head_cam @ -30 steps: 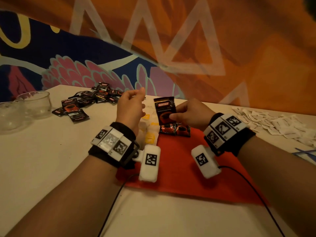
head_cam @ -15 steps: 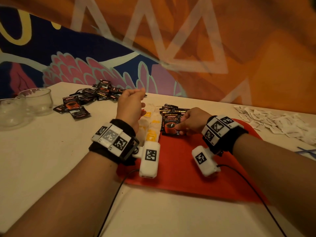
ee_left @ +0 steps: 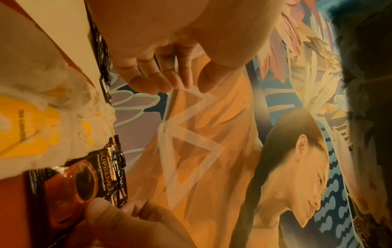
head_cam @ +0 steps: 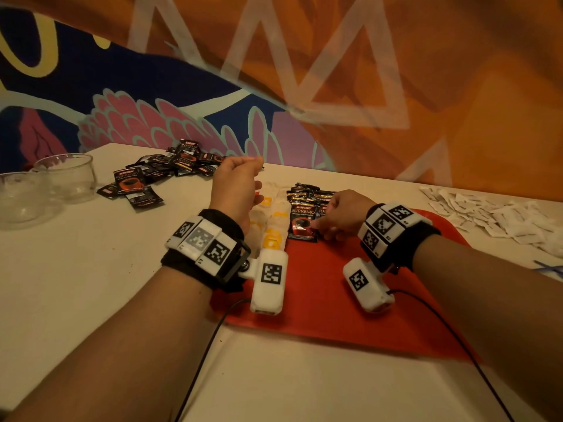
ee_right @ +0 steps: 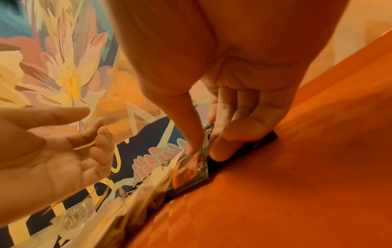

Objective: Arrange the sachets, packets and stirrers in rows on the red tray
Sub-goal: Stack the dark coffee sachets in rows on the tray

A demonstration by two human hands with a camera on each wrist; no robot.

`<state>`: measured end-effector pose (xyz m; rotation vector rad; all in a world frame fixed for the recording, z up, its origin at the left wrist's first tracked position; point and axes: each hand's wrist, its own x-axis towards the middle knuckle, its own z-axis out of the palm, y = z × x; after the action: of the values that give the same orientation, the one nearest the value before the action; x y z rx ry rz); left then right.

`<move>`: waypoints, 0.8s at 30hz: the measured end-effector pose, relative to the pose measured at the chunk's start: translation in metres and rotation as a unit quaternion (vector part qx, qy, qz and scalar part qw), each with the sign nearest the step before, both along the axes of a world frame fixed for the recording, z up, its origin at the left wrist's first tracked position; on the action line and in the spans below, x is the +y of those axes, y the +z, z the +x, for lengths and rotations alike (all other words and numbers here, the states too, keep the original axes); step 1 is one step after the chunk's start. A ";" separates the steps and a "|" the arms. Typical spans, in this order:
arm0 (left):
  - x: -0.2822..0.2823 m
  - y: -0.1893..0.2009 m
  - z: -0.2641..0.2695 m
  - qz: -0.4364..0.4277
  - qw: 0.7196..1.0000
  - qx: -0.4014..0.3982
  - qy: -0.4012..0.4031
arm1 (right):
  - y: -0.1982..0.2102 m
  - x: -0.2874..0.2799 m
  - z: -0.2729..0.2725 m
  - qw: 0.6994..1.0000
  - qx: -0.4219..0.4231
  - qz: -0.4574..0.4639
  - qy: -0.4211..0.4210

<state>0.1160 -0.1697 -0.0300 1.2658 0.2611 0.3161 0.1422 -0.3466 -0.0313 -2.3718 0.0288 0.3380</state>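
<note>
Tray: red tray (head_cam: 335,300) sits in the lower middle of the head view, on the pale table (head_cam: 76,284).
Coffee packet: black and red coffee packet (head_cam: 302,222) lies flat near the tray's far left part, at the front of a row of similar packets (head_cam: 304,193) running toward the wall.
Right hand: right hand (head_cam: 341,216) is down on that packet, thumb (ee_right: 186,134) on top and curled fingers (ee_right: 231,134) at its right edge, so it's pinching the thing.
Left hand: left hand (head_cam: 236,185) hangs in the air left of the packets, fingers (ee_left: 148,80) loosely bent, holding nothing as far as I can see.
Yellow sachets: pale yellow sachets (head_cam: 274,226) line up just left of the coffee row, under the left hand.
Spare packets: loose pile of coffee packets (head_cam: 161,175) in the upper left, off the tray.
White sachets: heap (head_cam: 493,214) at the right edge.
Glasses: two glass bowls (head_cam: 42,187) at far left.
</note>
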 end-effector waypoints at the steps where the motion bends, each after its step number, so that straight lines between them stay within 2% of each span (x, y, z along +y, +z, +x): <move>1: 0.000 0.000 0.000 0.001 1.000 0.001 0.001 | 0.000 -0.001 0.000 1.000 0.000 0.003 -0.002; 6: 0.000 -0.001 0.001 0.000 1.000 0.000 0.002 | 0.003 -0.003 0.000 1.000 -0.009 0.022 -0.009; 11: 0.002 0.001 -0.002 0.021 0.999 0.005 -0.025 | 0.011 -0.004 0.002 0.998 -0.061 0.009 -0.005; 14: 0.015 0.017 0.000 0.079 0.997 -0.006 -0.021 | 0.015 0.000 0.001 0.997 -0.078 0.015 0.017; 17: 0.047 0.039 0.012 0.206 0.978 -0.012 -0.020 | 0.018 0.008 -0.001 0.994 -0.091 -0.008 0.056; 19: 0.078 0.051 0.023 0.353 0.936 0.011 -0.014 | 0.021 0.016 0.001 0.991 -0.103 -0.012 0.079; 20: 0.097 0.054 0.029 0.434 0.900 0.035 -0.008 | 0.022 0.021 0.003 0.990 -0.107 -0.012 0.087; 22: 0.133 0.053 0.042 0.573 0.811 0.117 -0.005 | 0.025 0.031 0.006 0.988 -0.109 -0.016 0.108; 24: 0.163 0.046 0.053 0.665 0.716 0.211 -0.029 | 0.028 0.040 0.010 0.986 -0.106 -0.014 0.129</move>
<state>0.1695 -0.0068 0.0161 2.8072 0.3959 0.1119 0.1517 -0.3067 -0.0037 -2.4303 -0.3788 0.2050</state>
